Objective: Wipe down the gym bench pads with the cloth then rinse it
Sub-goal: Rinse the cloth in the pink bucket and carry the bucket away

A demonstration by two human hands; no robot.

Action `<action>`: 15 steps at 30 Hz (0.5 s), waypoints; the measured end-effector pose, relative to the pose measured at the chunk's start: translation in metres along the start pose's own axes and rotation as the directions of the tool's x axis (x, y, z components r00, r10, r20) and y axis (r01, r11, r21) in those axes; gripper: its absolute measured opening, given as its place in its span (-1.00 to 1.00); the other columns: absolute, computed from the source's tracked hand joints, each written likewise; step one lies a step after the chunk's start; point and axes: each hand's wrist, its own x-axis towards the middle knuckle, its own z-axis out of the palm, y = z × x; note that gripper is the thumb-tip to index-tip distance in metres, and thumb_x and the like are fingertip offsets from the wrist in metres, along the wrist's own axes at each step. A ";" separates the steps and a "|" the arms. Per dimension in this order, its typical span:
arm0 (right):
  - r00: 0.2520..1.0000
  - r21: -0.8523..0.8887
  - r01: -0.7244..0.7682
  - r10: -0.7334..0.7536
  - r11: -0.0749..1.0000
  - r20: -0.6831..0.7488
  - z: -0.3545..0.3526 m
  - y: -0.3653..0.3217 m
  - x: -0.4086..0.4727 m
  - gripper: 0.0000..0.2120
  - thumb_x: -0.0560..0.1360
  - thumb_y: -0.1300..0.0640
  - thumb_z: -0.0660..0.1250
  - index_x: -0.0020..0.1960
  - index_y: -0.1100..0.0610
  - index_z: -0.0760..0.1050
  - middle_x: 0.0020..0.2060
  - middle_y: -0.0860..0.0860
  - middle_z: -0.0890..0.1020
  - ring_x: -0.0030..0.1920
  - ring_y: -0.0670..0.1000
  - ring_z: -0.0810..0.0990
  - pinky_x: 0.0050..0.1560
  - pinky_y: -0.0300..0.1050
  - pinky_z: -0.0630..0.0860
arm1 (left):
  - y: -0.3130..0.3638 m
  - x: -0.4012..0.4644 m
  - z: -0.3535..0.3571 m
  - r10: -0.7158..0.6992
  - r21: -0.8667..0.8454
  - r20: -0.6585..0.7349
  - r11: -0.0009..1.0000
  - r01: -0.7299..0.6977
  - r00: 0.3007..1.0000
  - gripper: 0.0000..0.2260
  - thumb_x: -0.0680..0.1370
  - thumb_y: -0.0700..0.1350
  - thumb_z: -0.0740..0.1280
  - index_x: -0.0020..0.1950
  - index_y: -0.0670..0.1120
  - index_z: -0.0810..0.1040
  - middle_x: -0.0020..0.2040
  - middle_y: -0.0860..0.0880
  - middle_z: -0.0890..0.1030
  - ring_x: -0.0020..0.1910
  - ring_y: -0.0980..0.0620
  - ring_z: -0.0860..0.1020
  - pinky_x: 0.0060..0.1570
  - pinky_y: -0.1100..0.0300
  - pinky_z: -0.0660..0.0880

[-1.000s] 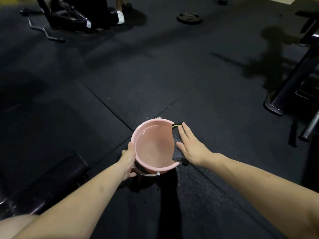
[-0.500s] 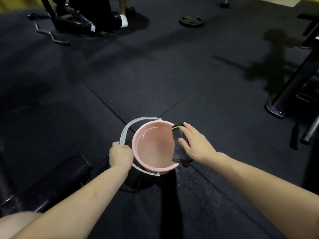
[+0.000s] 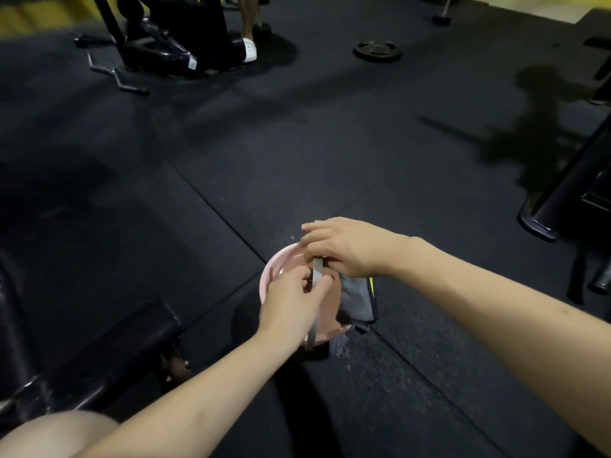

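**Over the pink bucket, both hands at the handle and cloth**

Over the right rim of a pink bucket (image 3: 269,276) hangs the dark grey cloth (image 3: 355,300), with a thin yellow-green edge showing along its right side. Its upper end disappears under the right hand (image 3: 347,249), so whether the fingers actually grip the cloth cannot be told. That hand reaches in from the right above the bucket, its fingers loosely extended and slightly spread toward the left, their tips at the top of the grey handle (image 3: 317,276). The handle stands raised across the bucket's mouth. The left hand (image 3: 292,302) comes up from the near side, fingers curled, thumb and fingertips pinching the handle near its middle.

The bucket sits on black rubber flooring (image 3: 297,153), just to the right of a seam between mats. Pale specks dot the floor near the bucket's right side.

At the near left lies a black padded bench (image 3: 109,352) with a metal frame under it. Far left stands a black machine (image 3: 165,38) with a curl bar (image 3: 112,74) on the floor beside it, and another person's leg and white shoe (image 3: 249,49) just to its right. A weight plate (image 3: 377,51) lies flat on the far floor. More black equipment (image 3: 568,193) fills the right edge.
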 end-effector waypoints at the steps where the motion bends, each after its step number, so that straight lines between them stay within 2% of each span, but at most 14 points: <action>1: 0.998 -0.013 0.036 -0.035 0.999 0.044 -0.005 0.000 0.004 -0.71 0.47 0.26 0.36 0.17 0.12 0.65 0.23 0.05 0.66 0.45 0.17 0.48 0.35 0.16 0.48 | -0.003 -0.002 -0.004 -0.027 -0.008 -0.005 1.000 0.027 1.000 -0.63 0.63 0.21 0.25 -0.30 0.04 0.40 -0.40 0.13 0.46 -0.36 0.08 0.43 -0.32 0.12 0.34; 4: 0.966 -0.053 0.122 -0.106 0.991 0.235 -0.020 0.002 0.019 -0.82 0.46 0.19 0.30 0.01 0.06 0.61 0.02 0.00 0.67 0.24 0.14 0.58 0.42 0.19 0.39 | -0.014 0.000 -0.021 -0.097 0.057 -0.052 0.993 0.100 0.994 -0.63 0.62 0.26 0.11 -0.21 0.08 0.49 -0.25 0.12 0.60 -0.23 0.03 0.57 -0.20 0.04 0.53; 5: 0.942 -0.050 0.139 -0.117 0.989 0.314 -0.025 0.001 0.025 -0.84 0.44 0.15 0.26 -0.04 0.04 0.58 -0.04 -0.01 0.65 0.12 0.14 0.59 0.35 0.20 0.45 | -0.019 0.003 -0.026 -0.116 0.133 -0.059 0.983 0.123 0.992 -0.68 0.63 0.23 0.11 -0.19 0.10 0.48 -0.21 0.11 0.60 -0.19 0.01 0.58 -0.16 0.03 0.54; 6: 0.914 -0.056 0.133 -0.101 0.989 0.392 -0.030 -0.001 0.032 -0.88 0.42 0.11 0.25 -0.08 0.03 0.54 -0.09 -0.03 0.62 0.02 0.14 0.58 0.20 0.20 0.53 | -0.023 0.006 -0.031 -0.133 0.209 -0.063 0.967 0.143 0.989 -0.71 0.63 0.20 0.11 -0.19 0.11 0.45 -0.18 0.11 0.59 -0.17 0.00 0.56 -0.14 0.03 0.53; 8: 0.860 -0.071 0.100 -0.050 0.992 0.508 -0.036 -0.002 0.044 -0.90 0.39 0.02 0.31 -0.14 0.02 0.44 -0.13 -0.03 0.57 -0.09 0.14 0.56 -0.10 0.13 0.59 | -0.030 0.011 -0.038 -0.150 0.322 -0.067 0.932 0.164 0.986 -0.69 0.66 0.18 0.08 -0.21 0.09 0.38 -0.17 0.10 0.56 -0.20 0.03 0.52 -0.15 0.04 0.47; 9: 0.838 -0.067 0.084 -0.034 0.994 0.544 -0.037 -0.001 0.047 -0.85 0.38 -0.01 0.34 -0.15 0.01 0.41 -0.14 -0.01 0.57 -0.12 0.14 0.56 -0.16 0.10 0.58 | -0.032 0.012 -0.040 -0.147 0.363 -0.067 0.918 0.162 0.987 -0.68 0.66 0.18 0.06 -0.20 0.08 0.38 -0.16 0.10 0.54 -0.21 0.04 0.51 -0.15 0.05 0.45; 12: 0.814 -0.086 0.079 -0.014 0.993 0.580 -0.042 -0.004 0.056 -0.79 0.35 -0.07 0.37 -0.14 0.02 0.45 -0.17 0.01 0.59 -0.17 0.15 0.57 -0.17 0.08 0.59 | -0.034 0.009 -0.052 -0.118 0.539 -0.023 0.835 0.112 0.993 -0.65 0.68 0.20 0.00 -0.03 0.09 0.50 -0.06 0.10 0.54 -0.09 0.03 0.55 -0.04 0.01 0.51; 15: 0.786 -0.076 0.059 0.001 0.995 0.618 -0.048 -0.006 0.058 -0.83 0.37 -0.03 0.35 -0.17 0.02 0.43 -0.17 0.01 0.60 -0.15 0.15 0.57 -0.09 0.10 0.59 | -0.033 0.003 -0.068 -0.138 0.629 0.028 0.772 0.090 0.990 -0.63 0.68 0.21 -0.01 0.09 0.07 0.52 0.03 0.08 0.55 0.04 -0.02 0.56 0.03 0.00 0.48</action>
